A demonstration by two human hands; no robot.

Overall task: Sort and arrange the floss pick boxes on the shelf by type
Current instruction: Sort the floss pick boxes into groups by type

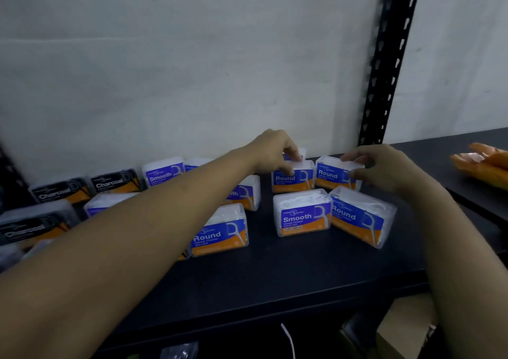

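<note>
Smooth box (248, 191) half hidden, orange packet (483, 166) cropped

Round boxes (292, 178) 4 | Smooth boxes (302, 217) 3 | Charcoal boxes (114, 184) 3

1. Shelf (275, 270): dark flat board that carries all the boxes.
2. Charcoal boxes: black-and-orange labels, upright, far left. Two stand at the back (59, 191) (115, 182) and one in front (33, 226).
3. Smooth boxes: clear cases, blue-and-orange labels, white picks. One stands at the back beside the Charcoal boxes (163, 174), one in front, right of centre (302, 215).
4. Round box 1 (292, 180): upright, back right, top pinched by the left hand (275, 149).
5. Round box 2 (334, 177): just beside box 1, gripped by the right hand (384, 169).
6. Round box 3 (357, 217): front right, turned at an angle.
7. Round box 4 (220, 235): front centre, upright.
</note>
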